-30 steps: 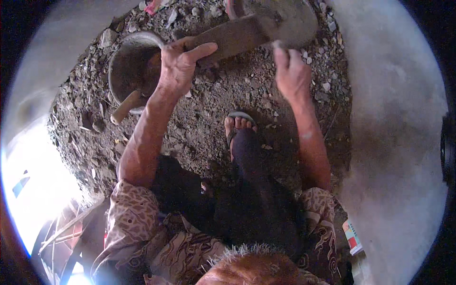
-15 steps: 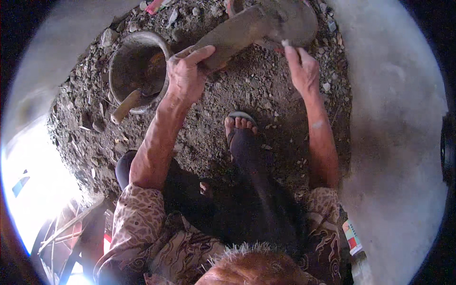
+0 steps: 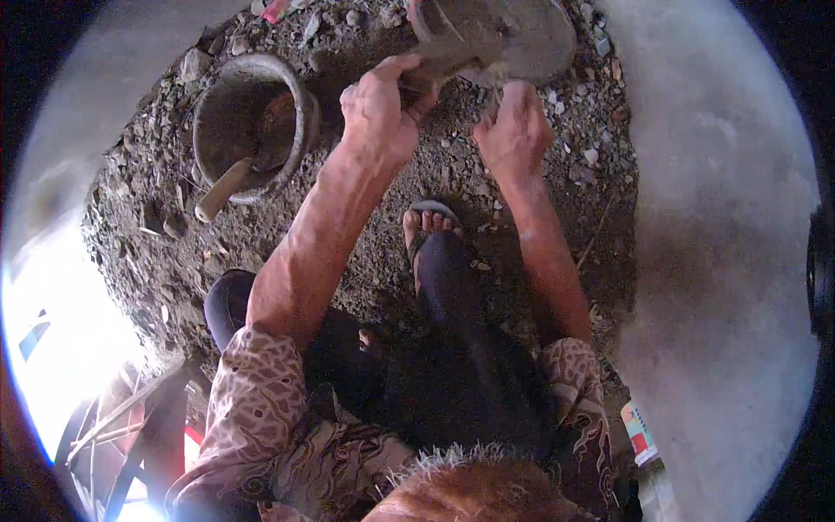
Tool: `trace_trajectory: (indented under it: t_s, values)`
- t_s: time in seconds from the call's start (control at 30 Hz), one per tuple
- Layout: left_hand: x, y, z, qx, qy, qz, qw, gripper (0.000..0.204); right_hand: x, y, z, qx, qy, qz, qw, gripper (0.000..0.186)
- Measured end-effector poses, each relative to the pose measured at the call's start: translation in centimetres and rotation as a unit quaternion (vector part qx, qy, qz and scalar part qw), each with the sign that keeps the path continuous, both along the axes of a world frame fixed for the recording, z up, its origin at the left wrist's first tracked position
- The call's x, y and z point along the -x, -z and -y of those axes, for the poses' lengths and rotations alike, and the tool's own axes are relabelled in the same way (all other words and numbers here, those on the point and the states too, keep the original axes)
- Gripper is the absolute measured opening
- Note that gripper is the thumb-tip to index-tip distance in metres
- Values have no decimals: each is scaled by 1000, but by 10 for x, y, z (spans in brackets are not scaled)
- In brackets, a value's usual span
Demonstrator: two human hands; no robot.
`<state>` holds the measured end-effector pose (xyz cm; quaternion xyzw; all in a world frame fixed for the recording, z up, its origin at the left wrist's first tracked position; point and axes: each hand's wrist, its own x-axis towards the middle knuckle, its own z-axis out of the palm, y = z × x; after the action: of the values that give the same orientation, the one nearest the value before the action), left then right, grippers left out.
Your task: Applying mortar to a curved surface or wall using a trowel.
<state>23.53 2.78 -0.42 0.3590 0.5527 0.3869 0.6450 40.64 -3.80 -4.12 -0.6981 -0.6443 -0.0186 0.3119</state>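
My left hand [image 3: 376, 113] has its fingers and thumb around the near end of a flat, grey, mud-coated board [image 3: 439, 63], which is smeared by motion. The board's far end reaches over a round, dirt-coated pan [image 3: 544, 43] at the top. Just below that pan, my right hand [image 3: 517, 135] is closed with its fingers curled. What it holds, if anything, cannot be made out. Left of my left hand stands a grey bucket [image 3: 306, 109] with some dark material inside. A tool's wooden handle [image 3: 224, 190] leans out over the bucket's near rim.
Stony soil [image 3: 165, 191] lies around my feet, one in a sandal [image 3: 435, 209]. A smooth grey concrete surface [image 3: 713, 217] borders it on the right, with a small colourful container [image 3: 639, 432] beside it. Thin sticks [image 3: 113, 426] lie at the lower left.
My left hand has moved right and slightly up with the board, whose near end has swung away from the bucket. My right hand has moved left, closer to it, and its fingers have curled.
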Motion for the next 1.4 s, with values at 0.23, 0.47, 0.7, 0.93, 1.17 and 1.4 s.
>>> trace_trajectory:
  t_s: [0.23,0.47,0.7,0.93,1.17,1.4]
  values:
    - [-1,8,-1,-364,145,-479,785,30,-24,-4,43,15,-35,0,999,30]
    - [-9,-8,-14,-218,110,-313,918,32,-44,-9,73,-14,5,-44,999,23]
    - [-37,6,-11,138,-129,184,964,17,-21,-9,12,101,9,-779,619,28]
    - [-14,19,-19,121,-130,169,970,25,-21,-2,55,218,58,-791,569,26]
    - [-22,18,-17,18,-95,74,993,20,-6,-26,87,192,85,-768,604,32]
    - [-18,15,7,-61,7,-68,996,20,-16,-31,20,182,106,-751,626,32]
